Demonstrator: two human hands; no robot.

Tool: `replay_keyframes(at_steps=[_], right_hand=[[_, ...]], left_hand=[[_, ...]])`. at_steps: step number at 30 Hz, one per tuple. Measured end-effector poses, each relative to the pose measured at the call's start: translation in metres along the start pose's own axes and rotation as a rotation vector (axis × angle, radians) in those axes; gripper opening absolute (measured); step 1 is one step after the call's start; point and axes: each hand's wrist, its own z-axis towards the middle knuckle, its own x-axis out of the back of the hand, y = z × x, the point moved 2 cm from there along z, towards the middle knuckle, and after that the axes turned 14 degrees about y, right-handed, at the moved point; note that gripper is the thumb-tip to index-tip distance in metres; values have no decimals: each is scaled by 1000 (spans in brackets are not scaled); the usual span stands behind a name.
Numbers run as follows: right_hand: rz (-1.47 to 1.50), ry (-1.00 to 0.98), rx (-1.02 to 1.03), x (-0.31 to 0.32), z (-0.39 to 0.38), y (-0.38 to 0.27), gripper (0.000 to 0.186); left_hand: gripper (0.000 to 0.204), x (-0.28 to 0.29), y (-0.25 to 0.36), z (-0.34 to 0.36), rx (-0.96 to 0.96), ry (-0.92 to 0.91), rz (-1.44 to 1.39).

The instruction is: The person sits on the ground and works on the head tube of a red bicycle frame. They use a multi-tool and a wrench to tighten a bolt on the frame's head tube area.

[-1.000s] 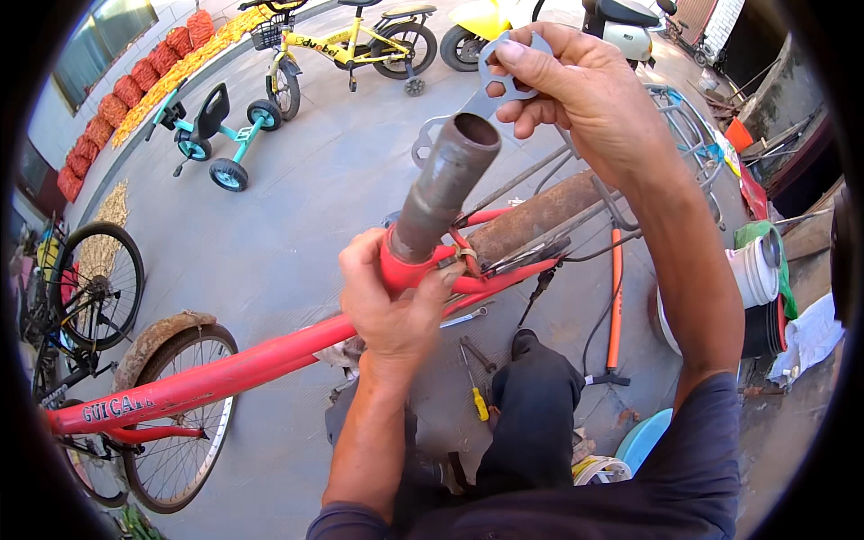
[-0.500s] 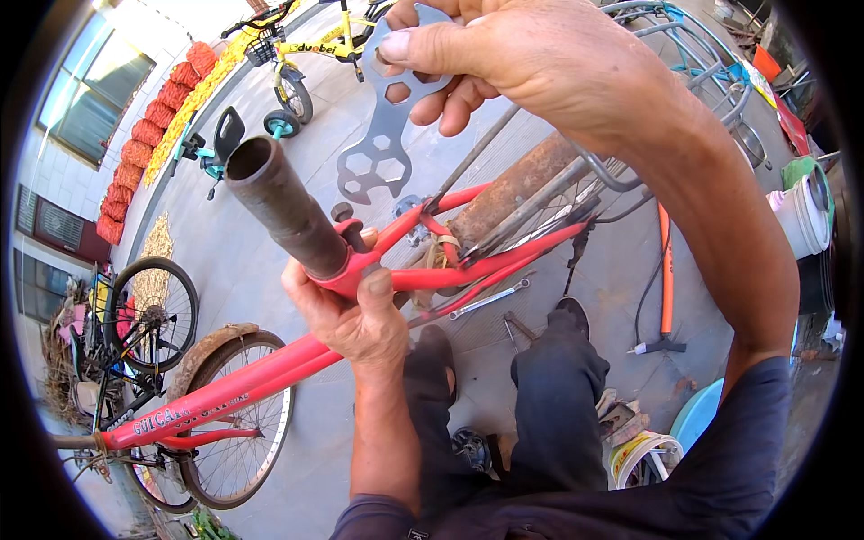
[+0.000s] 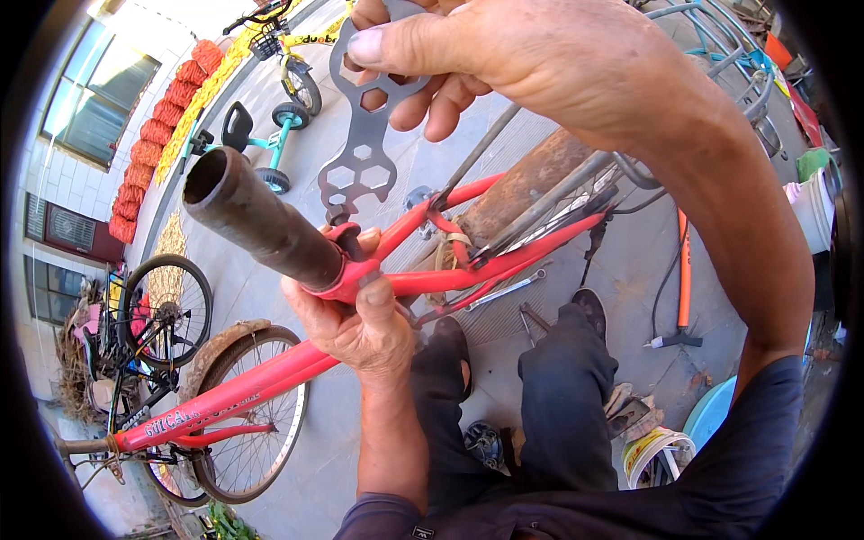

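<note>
My left hand is wrapped round the red bicycle frame where the seat tube clamp sits. A rusty seat post sticks up at a tilt from that clamp, its open end toward the upper left. Between thumb and fingers my right hand pinches a flat grey multi-hole spanner with hexagonal cut-outs. The spanner hangs downward, its lower end at the bolt beside the clamp. Whether that bolt's head sits inside one of the holes I cannot tell.
A combination wrench lies on the paving below the frame. An orange-handled hand pump rests to the right. Near my feet stand a white bucket and a blue basin. Farther off are a child's tricycle and a black bicycle.
My right hand has brought the spanner down and left, so its lower end now meets the clamp bolt. The seat post's open end has shifted left in view. My left hand keeps its grip.
</note>
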Motion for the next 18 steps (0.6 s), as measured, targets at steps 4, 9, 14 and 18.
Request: replay_keyframes(at_steps=[4,9,14,18], right_hand=[[-36,127,21,-8,-3,5,24],[-72,185,93,-3,-13,5,26],[-209,357,-271,-16,-12,-23,28],[27,261,-188,-8,-11,-2,30]], left_hand=[[59,2,-1,1,-7,-17,-5],[63,-11,2,0,-110,61,76],[63,-2,0,-1,28,-19,-15],[63,2,2,2,25,-17,48]])
